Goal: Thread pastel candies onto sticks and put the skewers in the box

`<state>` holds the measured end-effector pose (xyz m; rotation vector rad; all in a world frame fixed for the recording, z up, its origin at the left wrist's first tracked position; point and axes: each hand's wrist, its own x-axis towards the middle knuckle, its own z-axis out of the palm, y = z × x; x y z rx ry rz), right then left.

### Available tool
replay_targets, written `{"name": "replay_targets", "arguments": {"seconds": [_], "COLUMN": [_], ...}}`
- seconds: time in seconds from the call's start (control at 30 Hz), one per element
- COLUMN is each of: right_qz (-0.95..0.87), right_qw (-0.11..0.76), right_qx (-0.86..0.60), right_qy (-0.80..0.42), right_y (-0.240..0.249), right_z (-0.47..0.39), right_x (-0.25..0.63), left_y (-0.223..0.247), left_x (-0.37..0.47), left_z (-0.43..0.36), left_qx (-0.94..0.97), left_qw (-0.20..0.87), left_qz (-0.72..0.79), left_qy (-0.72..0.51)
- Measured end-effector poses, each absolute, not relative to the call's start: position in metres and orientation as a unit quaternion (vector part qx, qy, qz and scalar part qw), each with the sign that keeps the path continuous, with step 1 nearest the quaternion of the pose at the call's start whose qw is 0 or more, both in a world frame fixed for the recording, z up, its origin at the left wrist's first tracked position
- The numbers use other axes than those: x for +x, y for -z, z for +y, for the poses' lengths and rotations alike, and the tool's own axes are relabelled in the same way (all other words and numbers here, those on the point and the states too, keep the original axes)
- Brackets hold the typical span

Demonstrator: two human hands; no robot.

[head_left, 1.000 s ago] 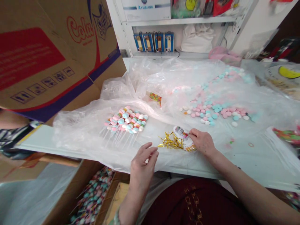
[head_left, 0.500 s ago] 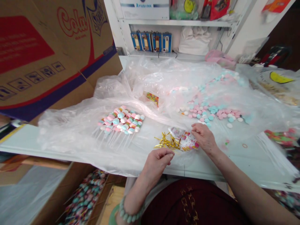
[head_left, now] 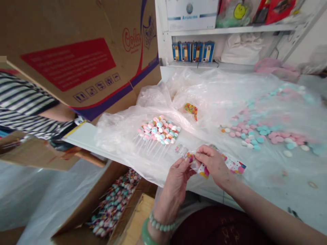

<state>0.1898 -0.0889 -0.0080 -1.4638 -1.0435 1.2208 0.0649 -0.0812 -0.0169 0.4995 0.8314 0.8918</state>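
My left hand (head_left: pixel 178 175), with a beaded bracelet and a green bangle at the wrist, pinches a small clear printed plastic bag (head_left: pixel 203 171). My right hand (head_left: pixel 214 164) grips the upper part of the same bag, its fingertips close to the left ones. More printed bags (head_left: pixel 237 166) with coloured dots lie under and beside my right hand. To the left, a bunch of pastel candies on clear sticks (head_left: pixel 159 131) rests on the plastic sheet (head_left: pixel 120 136). Gold twist ties do not show here; my hands cover part of that spot.
Loose pink, blue and white candies (head_left: pixel 251 134) lie to the right. A large cardboard box (head_left: pixel 102 20) stands at the left, with a person's striped sleeve (head_left: pixel 22 95) behind it. Below the table edge, a carton (head_left: pixel 74 204) holds many candy sticks. Shelves (head_left: pixel 230 31) stand behind.
My view has turned left. Both hands have come together and now hold a printed bag between them. The gold twist ties have gone out of sight, and a striped sleeve has appeared.
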Motion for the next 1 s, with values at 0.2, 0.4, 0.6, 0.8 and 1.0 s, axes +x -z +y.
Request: {"name": "replay_targets", "arguments": {"seconds": [0.2,0.4,0.6,0.8,1.0], "right_qz": [-0.566,-0.728,-0.725,-0.533,-0.321], "right_qw": [0.361,0.206,0.166,0.325,0.411], "right_qx": [-0.564,-0.593,-0.642,-0.718,-0.565], "right_qy": [-0.481,-0.275,-0.185,-0.309,-0.64], "right_y": [0.018,0.028,0.04,0.045,0.031], "right_z": [-0.053,-0.014,-0.018,-0.046,-0.06], "right_x": [0.147,0.107,0.117,0.178,0.217], "left_y": [0.029,0.027,0.029,0.028,0.022], "left_x": [0.012,-0.022,-0.026,-0.019,-0.001], "left_z": [-0.059,-0.049,-0.054,-0.052,-0.054], "left_qx": [0.146,0.1,0.073,0.126,0.171], "left_qw": [0.687,0.647,0.638,0.66,0.653], "left_qz": [0.47,0.458,0.476,0.499,0.498], "left_qy": [-0.535,-0.602,-0.601,-0.547,-0.545]}}
